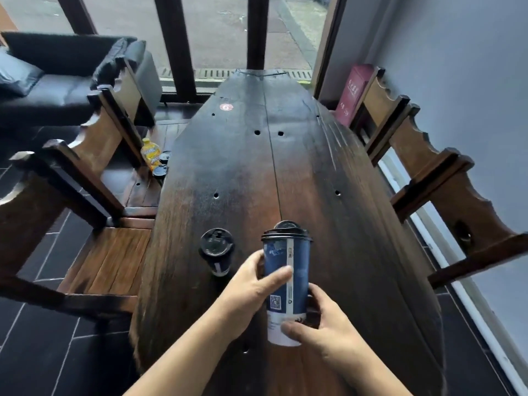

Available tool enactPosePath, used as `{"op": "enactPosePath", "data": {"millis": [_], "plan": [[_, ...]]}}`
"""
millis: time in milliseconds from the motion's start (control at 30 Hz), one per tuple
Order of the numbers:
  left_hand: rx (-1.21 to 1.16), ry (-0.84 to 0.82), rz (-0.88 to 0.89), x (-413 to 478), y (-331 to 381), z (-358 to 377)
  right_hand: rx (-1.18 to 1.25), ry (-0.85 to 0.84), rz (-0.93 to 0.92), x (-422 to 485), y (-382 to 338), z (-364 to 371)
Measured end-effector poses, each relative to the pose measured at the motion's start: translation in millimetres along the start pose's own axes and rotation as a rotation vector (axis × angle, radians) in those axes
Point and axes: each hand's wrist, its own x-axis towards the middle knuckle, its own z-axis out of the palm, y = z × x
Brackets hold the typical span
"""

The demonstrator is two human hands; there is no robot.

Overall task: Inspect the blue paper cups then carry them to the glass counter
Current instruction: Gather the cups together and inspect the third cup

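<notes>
Dark plank table beneath both hands, left hand and right hand gripping lidded blue cup, second cup left of them, wooden chairs flanking, window beyond.

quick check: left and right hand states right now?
Left hand: closed, thumb and fingers curled round the middle of the blue paper cup.
Right hand: closed, holding the same cup near its base.

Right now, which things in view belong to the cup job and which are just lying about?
Job: blue cup held in left hand and right hand; second blue cup standing on the table.
Lying about: yellow bottle and two black lids on the bench; red box by the wall.
</notes>
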Motion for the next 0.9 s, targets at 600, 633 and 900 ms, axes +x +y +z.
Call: {"op": "enactPosePath", "data": {"millis": [600,633,900], "plan": [[0.198,-0.121,-0.201,137,-93,96,0.331,0.013,0.196,86,130,-148],[0.225,-0.106,-0.191,151,-98,100,0.331,0.006,0.193,97,134,-156],[0.478,-0.055,-0.040,236,-130,113,0.220,-0.051,0.061,172,174,-207]]}}
